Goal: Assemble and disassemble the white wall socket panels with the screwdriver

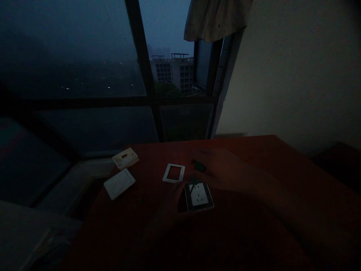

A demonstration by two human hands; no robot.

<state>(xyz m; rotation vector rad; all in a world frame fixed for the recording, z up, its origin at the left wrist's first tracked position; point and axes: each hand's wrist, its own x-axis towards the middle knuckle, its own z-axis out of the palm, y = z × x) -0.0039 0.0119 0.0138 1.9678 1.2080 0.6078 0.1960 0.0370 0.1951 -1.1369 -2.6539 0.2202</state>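
A wall socket [199,196] with a white face and a dark surround lies on the red-brown table. My left hand [170,205], dim in the low light, is closed around its left side. Above the socket's far edge, my right hand [221,167] is closed on a small green-handled tool, which looks like a screwdriver [199,166]. Its dark shaft slants down to the upper left of the socket face; the exact tip is hard to make out. Just beyond my left hand is a white square cover frame [166,174], lying flat.
On the table's left side lie an open cream mounting box [126,158] and a white plate [119,183]. A dark-framed window [153,99] stands behind the table [239,226], with a curtain [217,20] above. A pale wall [287,75] is to the right.
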